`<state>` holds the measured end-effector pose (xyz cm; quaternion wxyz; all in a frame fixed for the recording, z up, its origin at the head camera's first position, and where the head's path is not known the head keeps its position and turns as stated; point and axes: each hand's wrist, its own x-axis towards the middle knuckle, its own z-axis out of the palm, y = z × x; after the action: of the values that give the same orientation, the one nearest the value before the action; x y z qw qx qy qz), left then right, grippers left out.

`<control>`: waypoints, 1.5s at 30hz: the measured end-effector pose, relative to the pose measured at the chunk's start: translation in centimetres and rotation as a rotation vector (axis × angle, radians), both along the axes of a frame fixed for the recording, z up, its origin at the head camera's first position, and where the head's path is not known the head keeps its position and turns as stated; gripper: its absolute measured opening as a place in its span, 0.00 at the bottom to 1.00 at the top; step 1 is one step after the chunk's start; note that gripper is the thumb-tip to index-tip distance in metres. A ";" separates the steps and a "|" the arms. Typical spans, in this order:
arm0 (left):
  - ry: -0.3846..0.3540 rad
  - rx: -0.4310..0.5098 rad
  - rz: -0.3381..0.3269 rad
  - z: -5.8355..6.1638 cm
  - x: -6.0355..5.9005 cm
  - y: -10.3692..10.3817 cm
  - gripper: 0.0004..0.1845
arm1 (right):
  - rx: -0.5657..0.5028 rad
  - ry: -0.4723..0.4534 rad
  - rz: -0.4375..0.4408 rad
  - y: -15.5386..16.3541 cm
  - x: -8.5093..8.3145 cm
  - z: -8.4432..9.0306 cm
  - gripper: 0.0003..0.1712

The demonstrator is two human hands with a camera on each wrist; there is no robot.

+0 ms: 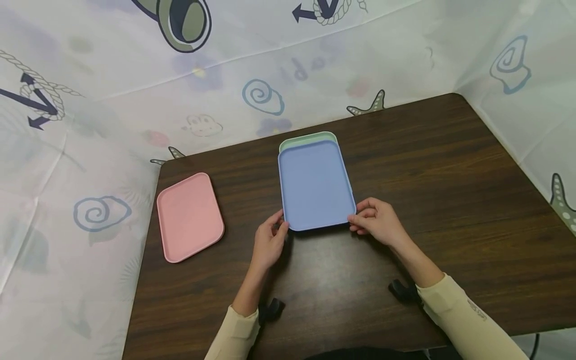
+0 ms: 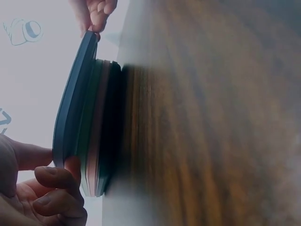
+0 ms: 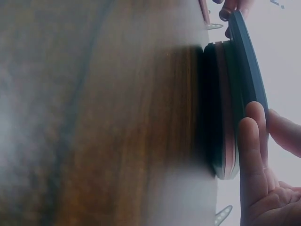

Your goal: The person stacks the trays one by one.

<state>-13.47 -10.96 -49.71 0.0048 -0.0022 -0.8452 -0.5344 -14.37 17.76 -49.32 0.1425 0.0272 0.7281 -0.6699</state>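
Observation:
A blue tray lies on top of a stack in the head view, its near edge raised a little off the trays below. My left hand pinches its near left corner between thumb and fingers. At the near right corner my right hand pinches the same tray. A green tray sticks out beyond the blue one's far edge. Under the blue tray, the left wrist view shows a green layer, a pinkish layer and darker ones beneath. The right wrist view has the blue tray's edge too.
A pink tray lies by itself on the left part of the brown wooden table. Behind the table and along its sides hangs a white printed cloth. Dark straps stick out at both wrists.

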 end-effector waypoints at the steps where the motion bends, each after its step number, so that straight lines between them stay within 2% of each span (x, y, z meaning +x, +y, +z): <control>1: 0.005 0.004 -0.001 0.0 -0.1 0.0 0.19 | 0.001 0.007 -0.003 0.0 -0.1 0.0 0.18; 10: 0.050 -0.022 0.011 -0.1 -0.9 0.5 0.20 | -0.003 0.020 -0.030 0.0 -1.0 -0.2 0.19; 24: 0.148 -0.151 0.011 -0.1 -1.8 0.5 0.20 | 0.017 0.034 -0.050 -0.2 -1.9 -0.2 0.18; 32: 0.115 -0.147 0.025 0.1 -2.5 0.6 0.20 | 0.021 0.038 -0.064 -0.3 -2.4 0.0 0.19; 45: 0.100 -0.128 0.032 0.0 -3.2 0.6 0.20 | 0.011 0.039 -0.072 -0.5 -3.1 0.1 0.20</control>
<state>-16.71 -10.32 -49.67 0.0555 -0.0157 -0.8764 -0.4782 -17.46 17.25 -49.17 0.1039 0.0409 0.7330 -0.6710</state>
